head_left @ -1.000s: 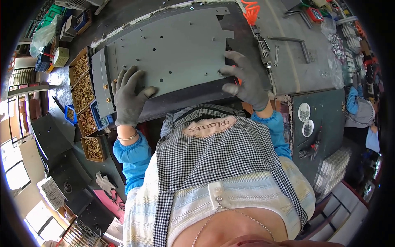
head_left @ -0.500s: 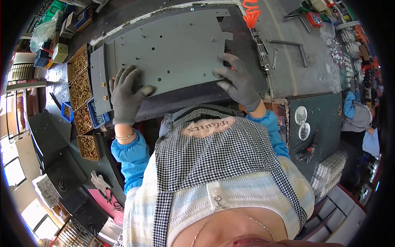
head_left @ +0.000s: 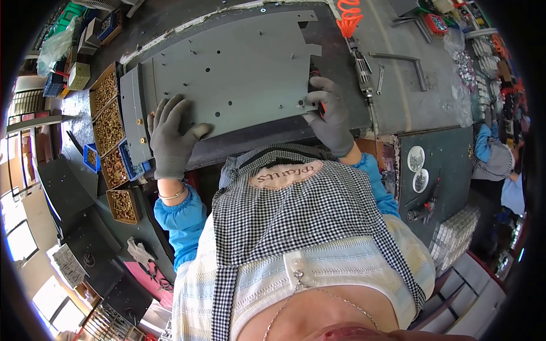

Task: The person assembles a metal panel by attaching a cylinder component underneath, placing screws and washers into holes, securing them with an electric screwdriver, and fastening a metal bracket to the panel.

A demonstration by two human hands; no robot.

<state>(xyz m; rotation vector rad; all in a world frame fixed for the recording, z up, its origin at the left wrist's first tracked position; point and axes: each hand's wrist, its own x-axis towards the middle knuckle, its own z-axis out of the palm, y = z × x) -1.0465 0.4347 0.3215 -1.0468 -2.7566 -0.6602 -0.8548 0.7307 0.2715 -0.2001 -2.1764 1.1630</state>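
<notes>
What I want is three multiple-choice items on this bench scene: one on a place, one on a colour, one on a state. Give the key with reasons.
1. Where do the trays of brass-coloured screws stand?
A. left of the grey metal panel
B. right of it
C. on top of it

2. What colour are the gloves?
A. red
B. grey
C. yellow

3. How is the left hand?
A. lifted clear of the panel
B. closed round a tool
C. spread flat on the panel

Key: 1 A, the trays line the panel's left edge. 2 B, both gloves are grey above blue sleeves. 3 C, its fingers lie fanned out on the panel's near-left corner.
</notes>
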